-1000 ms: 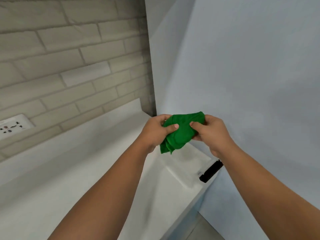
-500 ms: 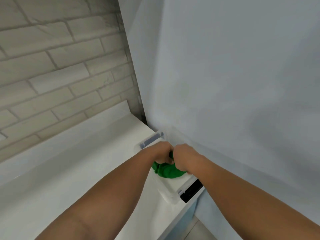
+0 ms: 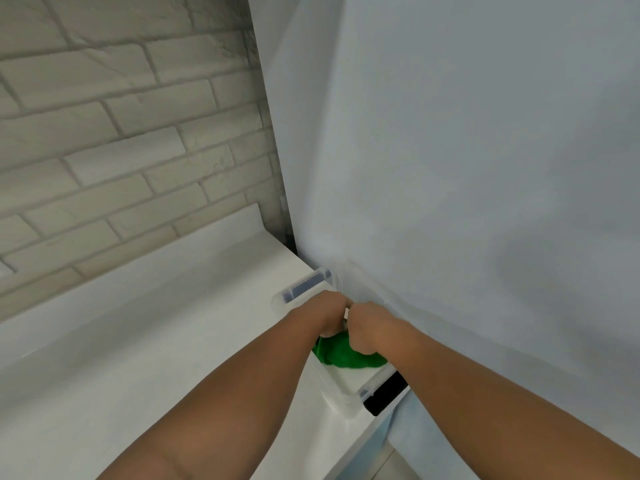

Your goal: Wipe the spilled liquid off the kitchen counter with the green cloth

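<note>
Green cloth [image 3: 346, 356] sits bunched in the clear bin [image 3: 304, 286] at the wall end of the surface [image 3: 156, 341], right hand [image 3: 369, 329] fingers curled onto it, left hand [image 3: 325, 315] fingers hidden, cannot tell; no spill visible, so probably cloth-fetching, next needing a firm lift-out.
</note>
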Motion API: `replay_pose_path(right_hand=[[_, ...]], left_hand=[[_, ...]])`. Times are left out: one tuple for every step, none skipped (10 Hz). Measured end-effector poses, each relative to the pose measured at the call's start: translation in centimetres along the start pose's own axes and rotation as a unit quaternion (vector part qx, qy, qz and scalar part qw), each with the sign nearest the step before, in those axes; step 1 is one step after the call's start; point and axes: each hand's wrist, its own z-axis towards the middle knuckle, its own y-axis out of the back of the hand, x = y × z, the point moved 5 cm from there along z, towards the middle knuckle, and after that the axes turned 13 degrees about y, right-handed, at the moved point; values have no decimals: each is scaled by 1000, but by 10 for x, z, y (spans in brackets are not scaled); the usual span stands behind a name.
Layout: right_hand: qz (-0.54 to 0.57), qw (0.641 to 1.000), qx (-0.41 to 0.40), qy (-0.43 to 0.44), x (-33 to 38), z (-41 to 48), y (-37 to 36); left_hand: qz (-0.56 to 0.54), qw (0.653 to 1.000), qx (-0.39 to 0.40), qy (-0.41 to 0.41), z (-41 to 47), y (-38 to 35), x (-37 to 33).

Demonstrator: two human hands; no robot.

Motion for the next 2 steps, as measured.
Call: replay_pose_path(right_hand=[[-4,999,-41,-7,12,-24,27],[6,994,-107,-15,21,-49,52]], left_hand=[[-21,998,-64,13,-18,21,7],[-43,994,-105,5,-39,42,21]])
